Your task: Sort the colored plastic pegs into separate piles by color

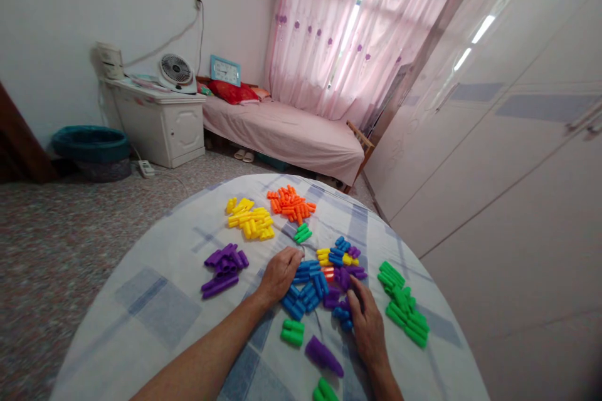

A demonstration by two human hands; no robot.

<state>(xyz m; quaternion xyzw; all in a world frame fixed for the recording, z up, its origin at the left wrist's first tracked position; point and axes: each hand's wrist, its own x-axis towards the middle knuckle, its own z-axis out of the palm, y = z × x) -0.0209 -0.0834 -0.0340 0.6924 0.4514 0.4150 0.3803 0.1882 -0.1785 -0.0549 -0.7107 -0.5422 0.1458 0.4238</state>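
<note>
On our rounded desk [122,332], covered in checked cloth [157,304], our left hand [279,277] curls at the blue pieces [309,296] and our right hand [368,322] touches purple pieces [344,278] — whether either grips, we cannot tell. Beyond lie speckled floor [70,232], a pink-sheeted bed [296,128], then pink curtains [315,12].

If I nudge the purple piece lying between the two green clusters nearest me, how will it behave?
The purple piece will probably stay stiff, as it looks like moulded plastic. Its rounded sides suggest it might rock or roll slightly. Its smooth surface may slide, though the tablecloth beneath could add drag.
</note>
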